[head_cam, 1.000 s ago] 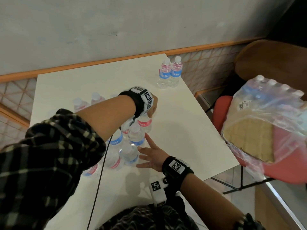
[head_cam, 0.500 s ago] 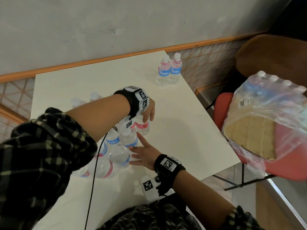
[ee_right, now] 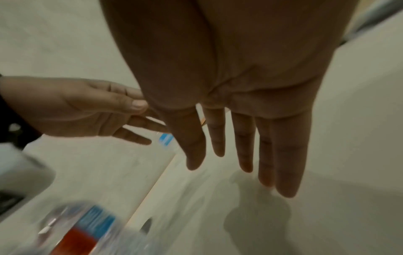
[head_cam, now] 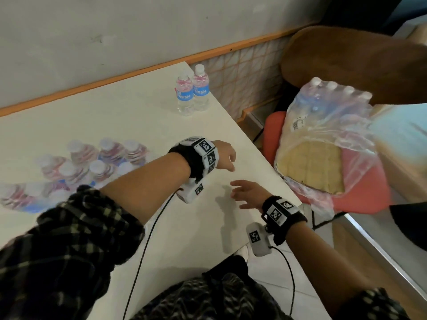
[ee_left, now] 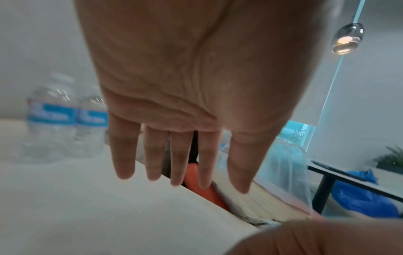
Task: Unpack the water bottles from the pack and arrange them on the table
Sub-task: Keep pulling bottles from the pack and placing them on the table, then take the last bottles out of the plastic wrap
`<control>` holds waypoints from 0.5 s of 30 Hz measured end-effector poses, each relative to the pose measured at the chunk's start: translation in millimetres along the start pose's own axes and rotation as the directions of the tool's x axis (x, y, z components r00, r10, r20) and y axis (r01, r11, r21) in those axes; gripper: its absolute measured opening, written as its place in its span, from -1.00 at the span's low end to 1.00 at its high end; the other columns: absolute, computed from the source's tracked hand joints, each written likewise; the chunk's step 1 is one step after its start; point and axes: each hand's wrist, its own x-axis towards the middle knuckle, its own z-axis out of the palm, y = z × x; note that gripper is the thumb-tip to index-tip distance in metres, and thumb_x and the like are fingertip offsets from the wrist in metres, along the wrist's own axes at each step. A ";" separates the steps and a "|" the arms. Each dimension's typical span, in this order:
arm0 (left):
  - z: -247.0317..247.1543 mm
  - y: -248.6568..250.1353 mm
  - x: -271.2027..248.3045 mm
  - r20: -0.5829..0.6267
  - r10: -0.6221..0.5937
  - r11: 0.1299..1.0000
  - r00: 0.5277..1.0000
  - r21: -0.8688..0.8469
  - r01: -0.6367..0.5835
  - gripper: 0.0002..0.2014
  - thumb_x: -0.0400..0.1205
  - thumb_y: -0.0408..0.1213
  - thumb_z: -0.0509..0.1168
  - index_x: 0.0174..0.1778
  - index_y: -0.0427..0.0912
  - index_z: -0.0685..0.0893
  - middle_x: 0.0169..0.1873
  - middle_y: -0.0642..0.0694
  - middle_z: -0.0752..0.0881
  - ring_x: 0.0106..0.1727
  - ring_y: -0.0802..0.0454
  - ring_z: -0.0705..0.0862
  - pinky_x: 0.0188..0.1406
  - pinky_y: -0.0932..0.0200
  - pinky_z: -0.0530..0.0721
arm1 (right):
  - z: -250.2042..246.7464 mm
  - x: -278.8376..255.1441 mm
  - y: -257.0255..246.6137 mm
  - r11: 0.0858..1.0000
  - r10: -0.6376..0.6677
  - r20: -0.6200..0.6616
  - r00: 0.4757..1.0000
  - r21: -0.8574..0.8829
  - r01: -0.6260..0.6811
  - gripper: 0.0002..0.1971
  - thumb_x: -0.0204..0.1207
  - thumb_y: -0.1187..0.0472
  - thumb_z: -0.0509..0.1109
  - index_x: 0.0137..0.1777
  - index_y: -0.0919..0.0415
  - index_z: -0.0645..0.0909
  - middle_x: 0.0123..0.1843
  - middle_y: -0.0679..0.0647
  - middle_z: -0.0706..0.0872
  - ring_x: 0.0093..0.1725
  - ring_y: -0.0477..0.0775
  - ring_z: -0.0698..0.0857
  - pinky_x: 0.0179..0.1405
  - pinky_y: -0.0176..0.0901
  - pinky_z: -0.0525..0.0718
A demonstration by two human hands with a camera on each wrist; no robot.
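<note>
Both hands hang over the white table [head_cam: 138, 116] with fingers spread, each grip empty: left hand [head_cam: 225, 155] mid-frame, right hand [head_cam: 248, 196] just below. Blurred water bottles [head_cam: 92, 160] cluster at left; the pack [head_cam: 323, 144] rests on a red chair [head_cam: 365, 199] at right.

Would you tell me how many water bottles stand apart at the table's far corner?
2, both upright: the left bottle and the right bottle side by side near the edge. The blurred cluster nearer the person is not counted.
</note>
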 end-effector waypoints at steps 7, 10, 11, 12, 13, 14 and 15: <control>23.1 96.4 74.9 -0.145 0.081 0.963 0.986 -0.244 -0.115 -0.63 0.61 -0.13 0.33 0.35 -0.09 0.63 0.52 -0.21 0.34 0.52 -0.18 0.37 0.49 0.06 0.36 | -121.3 -18.0 31.2 0.988 0.041 -0.261 0.964 0.157 0.001 -0.63 0.57 0.48 0.26 0.36 0.26 0.51 -0.11 0.05 0.69 -0.09 0.04 0.64 -0.10 -0.07 0.63; 14.4 129.8 100.5 -0.244 0.112 0.954 0.963 -0.243 -0.173 -0.63 0.62 -0.21 0.29 0.36 -0.03 0.62 0.59 -0.22 0.25 0.58 -0.18 0.26 0.52 0.09 0.29 | -167.9 -23.3 31.6 0.981 0.021 -0.382 0.924 0.186 0.054 -0.63 0.57 0.49 0.23 0.35 0.26 0.51 -0.09 0.09 0.65 -0.13 0.06 0.63 -0.18 -0.13 0.64; 11.3 137.5 109.1 -0.258 0.107 0.949 0.960 -0.261 -0.175 -0.63 0.61 -0.20 0.28 0.37 0.03 0.62 0.64 -0.20 0.12 0.62 -0.17 0.17 0.56 0.07 0.25 | -183.0 -22.3 31.5 0.974 0.023 -0.396 0.918 0.215 0.068 -0.64 0.58 0.50 0.20 0.33 0.24 0.52 -0.12 0.08 0.65 -0.17 0.02 0.61 -0.21 -0.15 0.62; 8.9 144.1 117.9 -0.270 0.105 0.946 0.957 -0.270 -0.180 -0.61 0.61 -0.18 0.28 0.38 0.08 0.59 0.67 -0.16 -0.01 0.65 -0.18 0.09 0.60 0.05 0.21 | -197.8 -22.3 30.0 0.970 0.034 -0.415 0.909 0.231 0.070 -0.66 0.58 0.50 0.18 0.29 0.22 0.52 -0.13 0.08 0.66 -0.18 0.00 0.60 -0.23 -0.16 0.60; 5.9 151.4 127.4 -0.281 0.108 0.943 0.954 -0.274 -0.188 -0.58 0.60 -0.18 0.29 0.41 0.09 0.56 0.67 -0.13 -0.10 0.67 -0.18 0.05 0.62 0.02 0.19 | -214.5 -20.3 28.6 0.969 0.032 -0.433 0.901 0.233 0.077 -0.67 0.58 0.49 0.19 0.27 0.20 0.52 -0.07 0.10 0.67 -0.14 0.00 0.61 -0.21 -0.15 0.60; 5.9 150.4 130.4 -0.298 0.109 0.941 0.948 -0.277 -0.195 -0.55 0.60 -0.19 0.30 0.45 0.06 0.52 0.67 -0.10 -0.14 0.67 -0.17 0.06 0.62 0.00 0.19 | -219.9 -16.5 25.9 0.969 0.027 -0.442 0.897 0.232 0.086 -0.67 0.58 0.47 0.22 0.29 0.21 0.52 0.04 0.14 0.67 -0.05 0.04 0.63 -0.17 -0.11 0.62; 2.7 156.5 136.9 -0.323 0.110 0.937 0.940 -0.281 -0.206 -0.52 0.61 -0.22 0.30 0.48 0.00 0.48 0.68 -0.07 -0.12 0.67 -0.15 0.09 0.62 -0.01 0.20 | -233.7 -11.8 22.5 0.962 0.028 -0.465 0.885 0.252 0.102 -0.64 0.57 0.44 0.26 0.35 0.22 0.51 0.17 0.16 0.64 0.09 0.10 0.63 -0.08 -0.05 0.65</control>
